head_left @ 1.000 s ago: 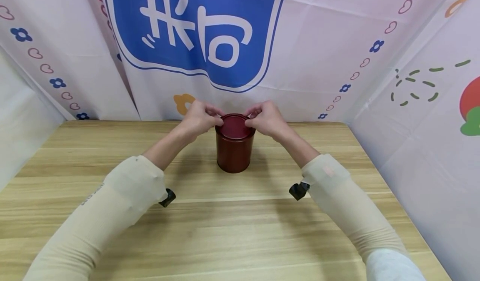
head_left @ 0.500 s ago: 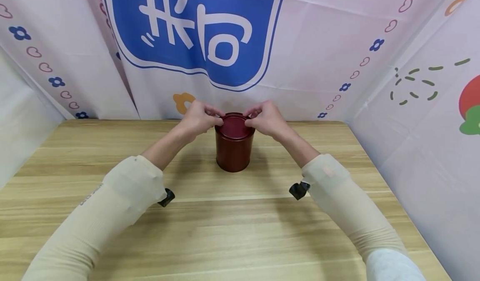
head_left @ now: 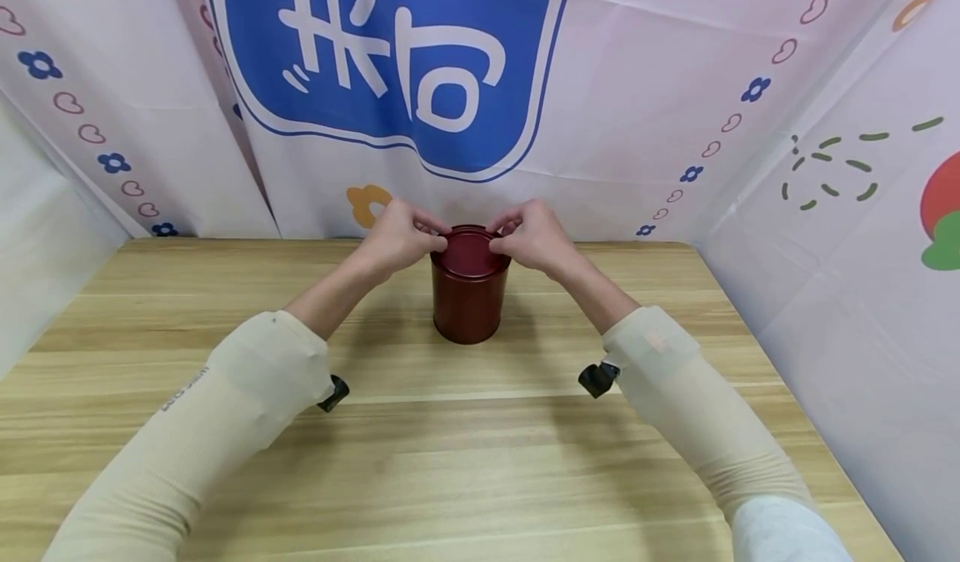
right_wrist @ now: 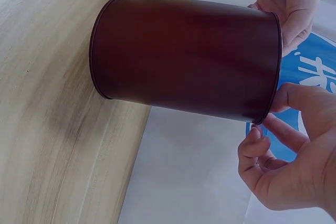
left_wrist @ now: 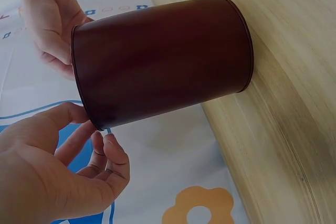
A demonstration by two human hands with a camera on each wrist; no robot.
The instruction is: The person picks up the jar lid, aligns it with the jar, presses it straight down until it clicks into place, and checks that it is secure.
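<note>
A dark red cylindrical tin (head_left: 467, 308) stands upright on the wooden table, its round top (head_left: 471, 255) facing up with a raised rim. At the left of that rim, my left hand (head_left: 396, 235) pinches the edge between thumb and curled fingers. Opposite it, my right hand (head_left: 536, 235) pinches the right edge in the same way. The left wrist view shows the tin's plain side (left_wrist: 163, 64) and the left fingertips at its rim. In the right wrist view the right fingers (right_wrist: 283, 100) meet the rim. Whether the top is a separate lid, I cannot tell.
Behind the tin, close to it, hangs a white cloth backdrop (head_left: 622, 128) with a blue printed emblem (head_left: 390, 62). More printed cloth (head_left: 847, 295) borders the right side. The wooden table (head_left: 480, 470) extends toward me. Black wrist cameras (head_left: 597, 380) sit under both sleeves.
</note>
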